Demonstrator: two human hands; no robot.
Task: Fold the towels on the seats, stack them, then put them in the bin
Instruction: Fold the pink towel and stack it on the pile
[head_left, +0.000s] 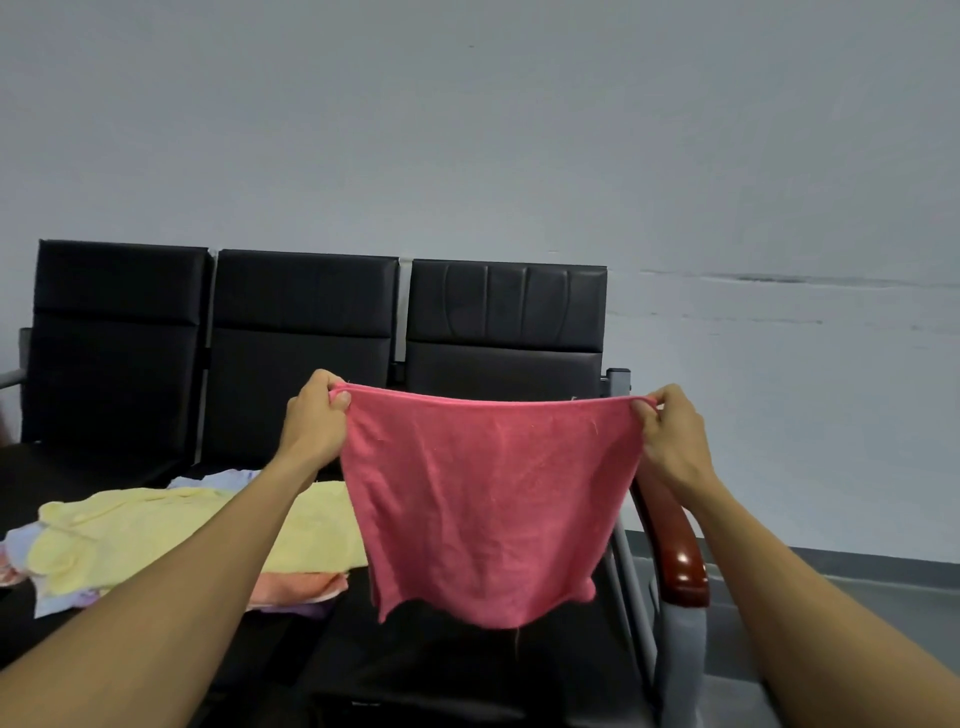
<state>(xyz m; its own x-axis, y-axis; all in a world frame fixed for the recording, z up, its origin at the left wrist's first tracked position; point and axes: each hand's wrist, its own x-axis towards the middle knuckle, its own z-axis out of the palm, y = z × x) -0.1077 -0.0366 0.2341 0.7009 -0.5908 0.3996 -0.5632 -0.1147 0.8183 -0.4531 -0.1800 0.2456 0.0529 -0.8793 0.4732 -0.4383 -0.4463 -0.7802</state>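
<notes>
Left hand: I see my left hand (317, 410) raised over the seats, fingers curled, thumb and fingers pinching the top left corner of the pink towel (488, 504).
Right hand: my right hand (670, 436) pinches the top right corner the same way, fingers curled round the hem.
Pink towel: stretched between both hands, top edge nearly taut with a slight sag, the rest hanging free in front of the right-end seat (467, 670); its lower edge is wavy and hangs clear of the cushion.
Towel pile: a loose heap on the middle seat, yellow towel (156, 535) on top, an orange towel (301, 584) and pale lilac ones showing beneath, near the seat's front edge.
Armrest: red-brown armrest (675, 551) at the bench's right end, partly behind the pink towel.
</notes>
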